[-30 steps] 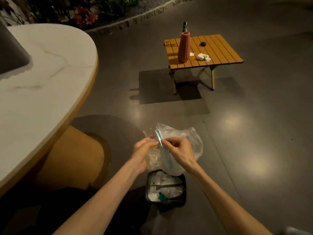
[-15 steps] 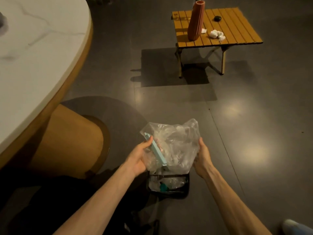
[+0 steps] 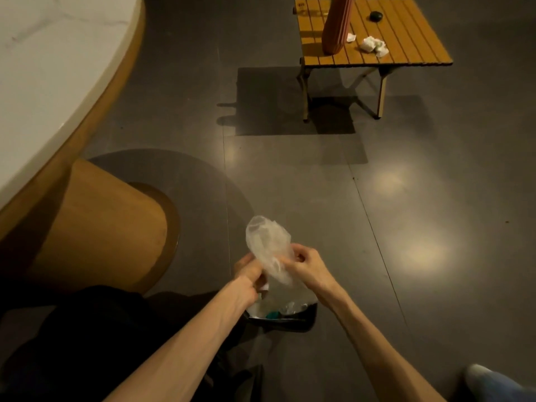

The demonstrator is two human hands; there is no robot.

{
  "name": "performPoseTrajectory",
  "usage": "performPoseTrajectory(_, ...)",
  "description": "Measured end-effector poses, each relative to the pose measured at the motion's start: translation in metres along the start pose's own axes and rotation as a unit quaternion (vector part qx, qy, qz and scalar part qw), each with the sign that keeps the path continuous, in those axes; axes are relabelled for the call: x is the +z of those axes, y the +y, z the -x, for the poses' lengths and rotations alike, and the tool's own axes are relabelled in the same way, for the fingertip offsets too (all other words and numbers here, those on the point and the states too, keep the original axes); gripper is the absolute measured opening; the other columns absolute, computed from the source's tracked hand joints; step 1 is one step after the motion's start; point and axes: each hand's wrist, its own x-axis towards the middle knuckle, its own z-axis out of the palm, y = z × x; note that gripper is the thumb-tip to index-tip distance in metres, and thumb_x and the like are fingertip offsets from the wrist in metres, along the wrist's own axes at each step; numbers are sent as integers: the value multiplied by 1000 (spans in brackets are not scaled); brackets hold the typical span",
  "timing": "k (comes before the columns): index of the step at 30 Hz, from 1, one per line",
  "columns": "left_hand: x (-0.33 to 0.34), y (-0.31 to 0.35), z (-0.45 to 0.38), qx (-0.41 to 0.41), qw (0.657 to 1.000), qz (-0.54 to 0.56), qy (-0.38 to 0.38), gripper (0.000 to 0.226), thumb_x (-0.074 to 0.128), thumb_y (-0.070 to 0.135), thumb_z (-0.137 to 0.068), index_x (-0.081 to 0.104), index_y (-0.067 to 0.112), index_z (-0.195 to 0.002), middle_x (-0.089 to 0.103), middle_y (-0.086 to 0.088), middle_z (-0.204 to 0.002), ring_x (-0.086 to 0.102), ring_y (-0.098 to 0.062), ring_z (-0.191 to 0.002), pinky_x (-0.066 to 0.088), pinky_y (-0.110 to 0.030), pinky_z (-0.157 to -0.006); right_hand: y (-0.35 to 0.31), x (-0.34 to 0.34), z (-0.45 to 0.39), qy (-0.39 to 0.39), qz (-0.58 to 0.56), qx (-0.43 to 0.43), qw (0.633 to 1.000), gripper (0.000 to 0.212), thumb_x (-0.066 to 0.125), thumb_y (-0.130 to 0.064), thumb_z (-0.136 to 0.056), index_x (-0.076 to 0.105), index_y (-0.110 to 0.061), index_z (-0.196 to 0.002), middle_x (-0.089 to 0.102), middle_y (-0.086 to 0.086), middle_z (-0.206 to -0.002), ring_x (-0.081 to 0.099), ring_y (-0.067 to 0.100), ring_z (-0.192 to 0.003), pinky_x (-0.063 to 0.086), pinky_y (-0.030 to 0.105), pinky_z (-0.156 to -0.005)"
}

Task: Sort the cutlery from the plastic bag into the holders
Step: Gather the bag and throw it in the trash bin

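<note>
Here both hands meet low in the middle, over the dark floor (image 3: 377,227). The left hand (image 3: 249,274) has its fingers curled on the near side of the clear plastic bag (image 3: 268,245) and pinches it. The right hand (image 3: 304,264) pinches the other side of the bag with bent fingers. The bag is scrunched up narrow between them, and its top sticks up past the fingertips. I cannot tell if any cutlery is inside it.

Right under the hands sits a small black bin (image 3: 293,319) on the floor. Crinkly clear plastic and a small green bit show inside it. The right wrist crosses over its rim.

Off to the left of the left hand is the curved edge of a big white tabletop (image 3: 52,82), with a tan band along its rim. Its round tan base (image 3: 95,227) stands just beside the left arm. A dark trouser leg lies under that arm.

Far ahead of the right hand stands a small wooden table (image 3: 406,39), well apart from the hands. On it are a tall reddish vase (image 3: 336,27), some white crumpled paper (image 3: 372,46) and a small dark thing (image 3: 376,15). Between the hands and that table the floor is wide and bare. A blue shoe (image 3: 493,381) shows behind the right arm, at the bottom corner.
</note>
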Motion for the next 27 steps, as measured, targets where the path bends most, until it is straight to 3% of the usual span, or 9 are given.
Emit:
performPoseTrajectory(2,-3,-4,0,-10,995,43,-84,40,66,12,-90,60,-7,-125,63,-31,-121,64,-39,-103,57,-48,-87,8,2,-2,20,142,-8,990,63,76,-70,-70,72,-20,-107,62,-2,-111,62,17,-101,55,41,-93)
performPoseTrajectory(6,-23,-8,-4,-44,991,26,-125,45,69,20,-91,63,-3,-128,64,-28,-129,63,-43,-117,50,-56,-104,20,-1,-6,-80,99,-9,992,64,74,-72,-69,66,-35,-121,71,-11,-114,68,10,-107,56,37,-94)
performPoseTrajectory(10,-42,-7,-3,-47,995,-34,-80,22,59,8,-95,63,4,-116,75,-17,-98,73,-30,-87,61,-42,-71,33,-2,-11,-67,198,-50,977,48,69,-58,-82,63,-30,-121,74,-3,-108,70,20,-97,57,42,-85)
performPoseTrajectory(12,-43,-8,-6,14,993,-115,15,22,60,8,-96,57,7,-118,71,-15,-101,69,-25,-84,58,-36,-64,43,3,-16,-58,290,-65,953,49,63,-53,-90,58,-25,-129,71,5,-116,68,32,-102,55,44,-84)
performPoseTrajectory(15,-48,-8,-12,186,933,-273,145,21,59,23,-99,56,20,-120,60,-8,-115,56,-18,-90,46,-32,-75,58,15,-21,-51,440,-123,888,34,63,-38,-88,68,-24,-118,66,4,-115,62,34,-105,47,42,-85)
performPoseTrajectory(18,-55,-16,-16,305,847,-434,40,40,69,35,-91,51,39,-127,55,2,-102,57,-14,-86,52,-35,-74,72,25,-24,-33,530,-157,833,14,68,-28,-71,75,-24,-82,56,1,-96,55,27,-86,40,38,-72)
performPoseTrajectory(21,-56,-33,-19,272,767,-575,-80,58,75,37,-83,51,43,-135,67,4,-98,66,-13,-86,58,-36,-79,79,34,-25,-56,501,-131,853,22,64,-24,-76,77,-21,-93,62,6,-93,65,33,-81,47,38,-67)
performPoseTrajectory(24,-53,-50,-30,238,712,-650,-118,61,69,22,-89,48,29,-146,63,-5,-126,64,-20,-108,55,-36,-95,73,34,-24,-127,471,-99,867,43,61,-36,-92,63,-16,-130,66,10,-125,65,32,-110,47,38,-91)
performPoseTrajectory(27,-52,-56,-41,204,685,-689,-115,62,59,22,-95,38,16,-153,43,-8,-151,48,-28,-135,41,-37,-113,75,24,-15,-77,509,-129,848,52,67,-48,-82,67,-19,-124,64,7,-121,59,31,-111,45,42,-91)
